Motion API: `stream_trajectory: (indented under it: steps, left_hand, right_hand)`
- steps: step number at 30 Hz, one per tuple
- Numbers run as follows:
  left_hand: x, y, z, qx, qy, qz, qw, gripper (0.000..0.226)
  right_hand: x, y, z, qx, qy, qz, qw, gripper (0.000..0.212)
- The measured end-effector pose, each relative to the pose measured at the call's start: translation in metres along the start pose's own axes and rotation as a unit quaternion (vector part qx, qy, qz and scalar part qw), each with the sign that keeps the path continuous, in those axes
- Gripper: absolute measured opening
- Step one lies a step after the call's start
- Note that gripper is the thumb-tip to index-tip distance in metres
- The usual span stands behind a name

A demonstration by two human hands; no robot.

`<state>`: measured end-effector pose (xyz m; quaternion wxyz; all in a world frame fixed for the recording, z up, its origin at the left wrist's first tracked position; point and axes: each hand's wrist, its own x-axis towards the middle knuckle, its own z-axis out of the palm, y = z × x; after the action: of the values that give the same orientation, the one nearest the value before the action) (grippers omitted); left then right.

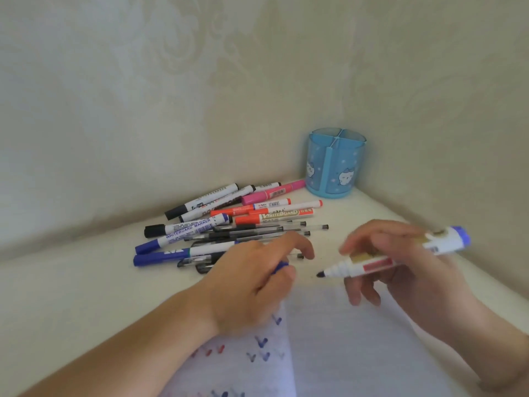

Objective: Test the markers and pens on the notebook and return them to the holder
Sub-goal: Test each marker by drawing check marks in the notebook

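Note:
My right hand (400, 270) holds an uncapped blue whiteboard marker (383, 260), its dark tip pointing left above the open notebook (343, 339). Its blue cap (280, 267) sits in my left hand (252, 285), which hovers over the notebook's left page. That page carries red and blue check marks (262, 342). A pile of markers and pens (229, 224) lies on the table behind my left hand. The blue pen holder (335, 164), with nothing seen in its compartments, stands in the corner at the back right.
The white table (71, 296) meets patterned walls at the back and on the right. Black, blue, red and pink markers and several clear gel pens make up the pile.

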<state>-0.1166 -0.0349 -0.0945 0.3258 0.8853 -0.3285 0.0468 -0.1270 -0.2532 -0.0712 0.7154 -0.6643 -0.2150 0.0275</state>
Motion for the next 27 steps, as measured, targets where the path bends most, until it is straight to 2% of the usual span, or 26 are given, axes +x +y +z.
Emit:
stream_trajectory:
  steps: [2, 5, 7, 10, 16, 27]
  left_hand:
    - [0.001, -0.002, 0.003, 0.013, 0.016, -0.039, 0.999, 0.029]
    - [0.002, -0.003, 0.008, 0.02, 0.042, -0.065, 0.997, 0.024]
    - [0.003, -0.003, 0.009, 0.01, 0.068, -0.056, 0.996, 0.016]
    - [0.005, -0.004, 0.008, -0.035, 0.105, -0.043, 0.993, 0.01]
    - [0.008, -0.007, 0.011, -0.052, 0.13, -0.054, 0.989, 0.02]
    - [0.008, -0.007, 0.011, -0.054, 0.106, -0.082, 0.99, 0.034]
  right_hand:
    - [0.002, 0.002, 0.0, -0.016, 0.025, 0.045, 0.999, 0.054]
    - [0.0, 0.009, 0.01, -0.104, 0.069, 0.089, 0.988, 0.038]
    - [-0.002, 0.013, 0.017, -0.161, 0.085, 0.081, 0.98, 0.03]
    - [-0.002, 0.014, 0.024, -0.216, 0.092, 0.065, 0.97, 0.034]
    - [-0.001, 0.017, 0.024, -0.261, 0.065, 0.075, 0.96, 0.033]
    - [0.001, 0.018, 0.023, -0.286, 0.075, 0.087, 0.951, 0.037]
